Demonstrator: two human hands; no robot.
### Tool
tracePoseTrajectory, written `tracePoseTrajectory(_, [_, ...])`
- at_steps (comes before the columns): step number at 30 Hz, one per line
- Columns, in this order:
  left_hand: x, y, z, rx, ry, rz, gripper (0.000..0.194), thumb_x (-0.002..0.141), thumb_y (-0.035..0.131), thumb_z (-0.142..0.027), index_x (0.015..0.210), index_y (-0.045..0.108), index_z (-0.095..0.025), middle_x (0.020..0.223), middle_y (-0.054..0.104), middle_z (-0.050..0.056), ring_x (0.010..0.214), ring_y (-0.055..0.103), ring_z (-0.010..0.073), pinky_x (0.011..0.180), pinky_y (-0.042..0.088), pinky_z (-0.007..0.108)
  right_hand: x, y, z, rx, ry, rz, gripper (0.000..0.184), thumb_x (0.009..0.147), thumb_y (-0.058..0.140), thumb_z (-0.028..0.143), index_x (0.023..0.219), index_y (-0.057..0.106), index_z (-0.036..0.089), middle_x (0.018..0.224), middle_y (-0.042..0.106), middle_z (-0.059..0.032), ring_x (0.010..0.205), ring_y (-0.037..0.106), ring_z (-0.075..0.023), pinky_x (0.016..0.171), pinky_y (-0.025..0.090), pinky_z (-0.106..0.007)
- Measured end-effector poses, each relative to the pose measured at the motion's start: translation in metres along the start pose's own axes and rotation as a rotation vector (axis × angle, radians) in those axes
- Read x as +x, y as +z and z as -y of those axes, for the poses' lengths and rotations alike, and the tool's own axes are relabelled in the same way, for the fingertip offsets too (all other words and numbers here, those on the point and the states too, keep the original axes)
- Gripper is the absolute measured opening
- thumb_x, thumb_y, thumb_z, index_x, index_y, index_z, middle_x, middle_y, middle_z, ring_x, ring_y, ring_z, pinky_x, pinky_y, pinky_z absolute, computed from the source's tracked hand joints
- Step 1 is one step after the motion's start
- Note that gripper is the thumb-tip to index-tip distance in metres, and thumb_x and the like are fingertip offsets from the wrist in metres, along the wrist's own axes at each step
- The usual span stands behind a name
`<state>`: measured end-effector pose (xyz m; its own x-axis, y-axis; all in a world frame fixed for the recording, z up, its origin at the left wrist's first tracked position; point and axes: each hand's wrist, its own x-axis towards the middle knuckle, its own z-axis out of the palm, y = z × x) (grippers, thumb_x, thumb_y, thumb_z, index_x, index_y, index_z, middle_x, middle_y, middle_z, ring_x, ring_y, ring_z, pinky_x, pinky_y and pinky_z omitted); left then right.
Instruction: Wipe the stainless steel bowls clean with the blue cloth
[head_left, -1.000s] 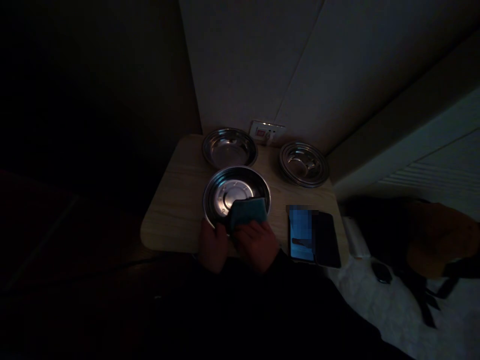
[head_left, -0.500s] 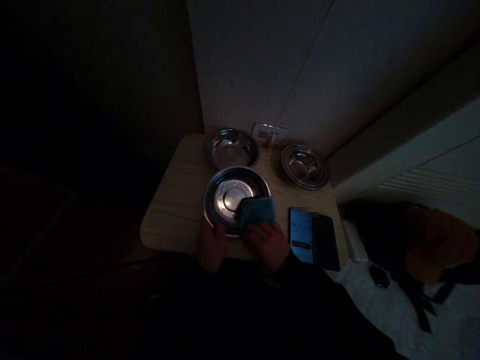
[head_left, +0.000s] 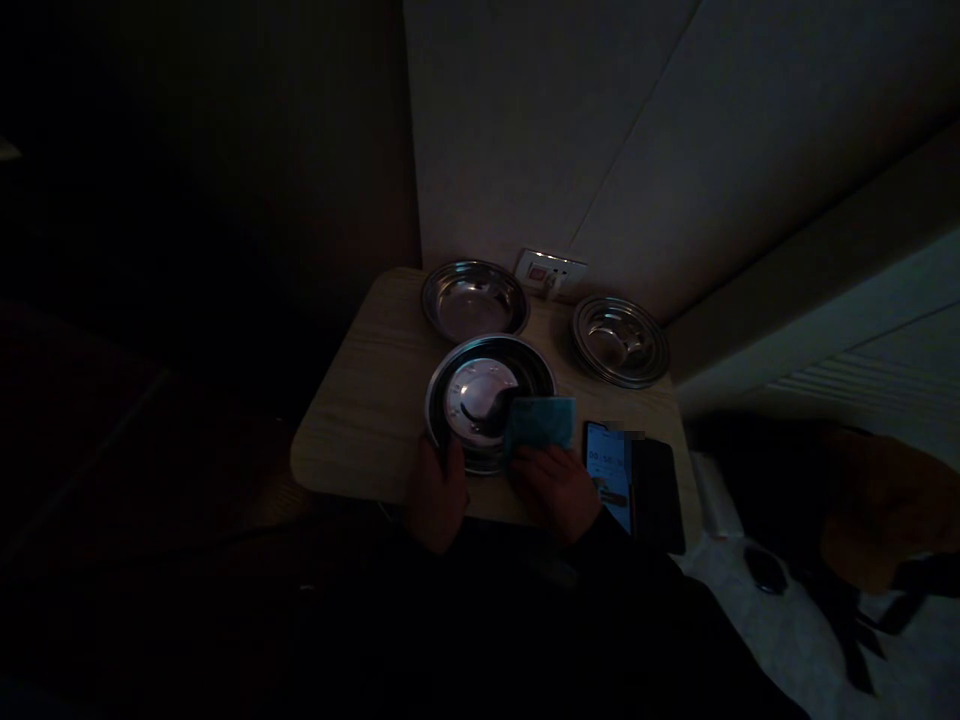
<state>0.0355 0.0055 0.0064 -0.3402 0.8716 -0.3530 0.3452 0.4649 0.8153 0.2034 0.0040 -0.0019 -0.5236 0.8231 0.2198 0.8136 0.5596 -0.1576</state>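
Note:
A shiny steel bowl (head_left: 478, 388) rests near the front of the small wooden table (head_left: 352, 400). My left hand (head_left: 437, 492) is closed on the bowl's near left rim, thumb toward the inside. Gripped in my right hand (head_left: 556, 490) is a blue-green cloth (head_left: 541, 420), which lies over the bowl's right rim. The fingers of that hand are bent against the cloth's lower edge. Dim light hides the fingertips of both hands.
Behind the bowl stands another steel bowl (head_left: 475, 303). A stack of steel bowls (head_left: 619, 342) sits at the back right, near a wall socket (head_left: 550, 270). A lit phone (head_left: 607, 475) and a dark flat object (head_left: 658, 495) lie at the right front edge.
The whole scene has shifted slightly right as the camera turned. My right hand and the cloth stay at the bowl's right rim; my left hand keeps its hold.

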Motion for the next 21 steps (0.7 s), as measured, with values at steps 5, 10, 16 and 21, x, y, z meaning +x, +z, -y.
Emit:
tracePoseTrajectory(5, [0.000,0.003,0.000,0.047,0.019,0.015,0.029,0.085,0.035,-0.030,0.104,0.050,-0.014,0.070,0.061,0.005,0.050,0.056,0.0144,0.049,0.041,0.025,0.001,-0.005,-0.003,-0.024,-0.002,0.012,0.009,0.082,0.057,0.020,0.087,0.063,0.021,0.097,0.067,0.0000,0.079,0.050,-0.0175,0.067,0.029,-0.032])
tracePoseTrajectory(10, [0.000,0.008,0.001,0.110,0.108,-0.102,0.029,0.084,0.037,-0.028,0.105,0.052,-0.014,0.090,0.064,0.012,0.078,0.060,0.0206,0.065,0.044,0.029,0.003,-0.005,-0.005,-0.031,0.038,0.050,0.008,0.080,0.058,0.018,0.085,0.063,0.021,0.096,0.067,0.0000,0.079,0.050,-0.0183,0.066,0.028,-0.032])
tracePoseTrajectory(16, [0.001,0.012,0.001,0.148,0.073,-0.116,0.024,0.083,0.036,-0.025,0.092,0.054,-0.013,0.076,0.061,0.009,0.070,0.058,0.0200,0.063,0.043,0.030,0.023,0.004,0.032,0.151,0.094,0.111,0.011,0.082,0.055,0.018,0.089,0.062,0.021,0.098,0.066,0.0013,0.080,0.052,-0.0166,0.067,0.031,-0.031])
tracePoseTrajectory(21, [0.004,0.011,0.007,0.087,0.115,-0.130,0.024,0.082,0.037,-0.027,0.094,0.053,-0.014,0.084,0.061,0.010,0.081,0.058,0.0205,0.070,0.044,0.030,0.017,-0.006,0.021,0.018,0.075,0.148,0.009,0.082,0.056,0.021,0.088,0.063,0.022,0.096,0.067,0.0011,0.081,0.051,-0.0189,0.066,0.028,-0.034])
